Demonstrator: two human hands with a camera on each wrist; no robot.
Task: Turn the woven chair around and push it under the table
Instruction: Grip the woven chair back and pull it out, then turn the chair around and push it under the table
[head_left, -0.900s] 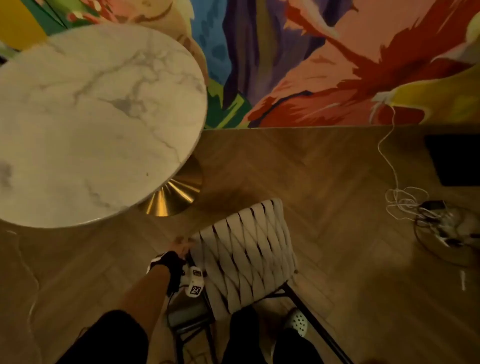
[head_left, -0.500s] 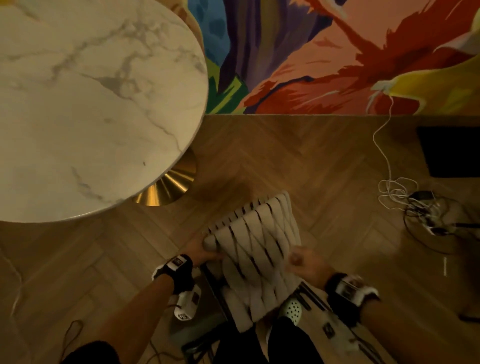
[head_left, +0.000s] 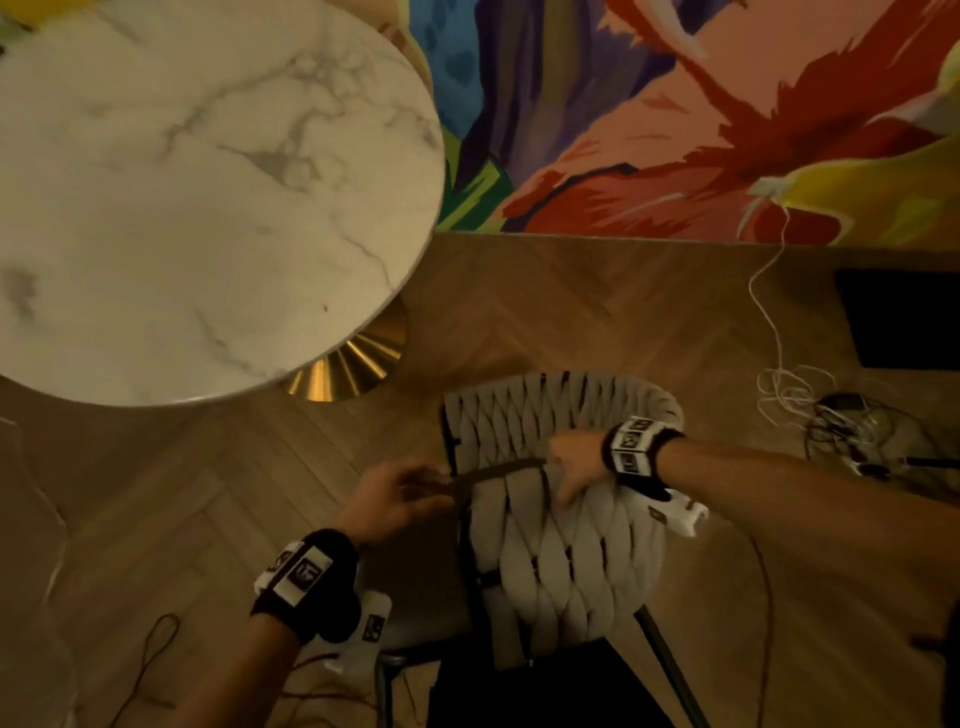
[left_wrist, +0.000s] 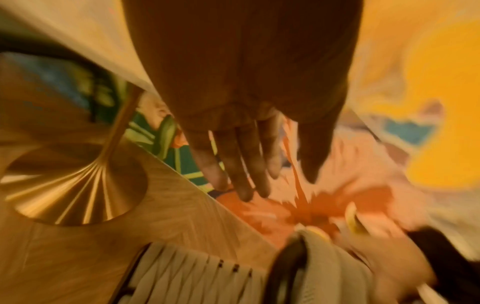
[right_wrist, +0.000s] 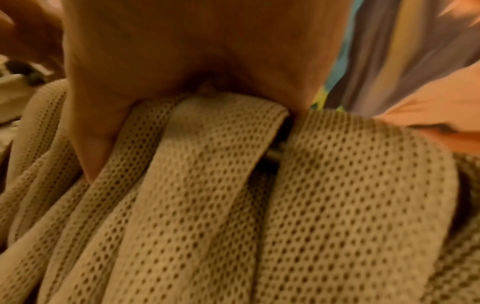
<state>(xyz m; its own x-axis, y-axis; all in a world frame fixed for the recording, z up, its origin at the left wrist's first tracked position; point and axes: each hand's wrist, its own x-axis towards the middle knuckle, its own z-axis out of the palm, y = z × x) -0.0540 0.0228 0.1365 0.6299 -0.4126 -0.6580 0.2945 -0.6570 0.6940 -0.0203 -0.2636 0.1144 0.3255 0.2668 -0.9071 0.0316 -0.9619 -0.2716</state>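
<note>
One woven chair (head_left: 550, 499) is standing on the wooden floor (head_left: 571, 312), near the right edge of one round marble table (head_left: 197, 197). The right hand (head_left: 576, 467) is now gripping the backrest top, thumb pressing the webbing. The left hand (head_left: 395, 499) has released it, fingers straight and slightly spread. The wristband markings are unreadable.

Bare herringbone floor (head_left: 545, 312) lies open between the woven chair (head_left: 556, 499) and the painted wall (head_left: 675, 130). Left of the chair, the marble table (head_left: 197, 208) overhangs its brass pedestal base (head_left: 353, 364). Right of the chair, tangled cables (head_left: 831, 415) lie on the floor.
</note>
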